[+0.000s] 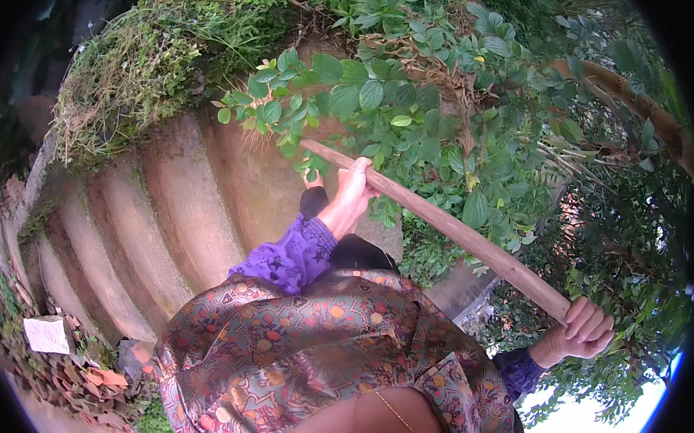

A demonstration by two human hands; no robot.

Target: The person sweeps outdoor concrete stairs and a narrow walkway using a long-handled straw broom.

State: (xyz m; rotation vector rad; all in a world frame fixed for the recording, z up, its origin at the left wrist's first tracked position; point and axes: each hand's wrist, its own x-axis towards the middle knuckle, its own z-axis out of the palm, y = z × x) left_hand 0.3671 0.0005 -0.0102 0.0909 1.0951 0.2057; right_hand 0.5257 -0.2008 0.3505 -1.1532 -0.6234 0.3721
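Observation:
A long wooden handle (451, 227) runs slantwise across the view, from the leafy branches at the middle down to the lower right. My left hand (354, 188) grips it near its upper end, the fingers wrapped around the wood. At the lower end, my right hand (589, 331) is closed round the handle. The far end of the handle meets green leaves (343, 100), which hide whatever may be beyond it. Both of my sleeves are purple, and a patterned garment (319, 331) fills the lower middle. Part of a bare foot (312, 179) shows beyond my left wrist.
Curved concrete steps (179, 192) lie at the left. A bank with grass and weeds (138, 79) borders them above. At the lower left are a pale block (47, 334) and broken reddish pieces (84, 385). A thick branch (636, 101) and dense foliage stand at the right.

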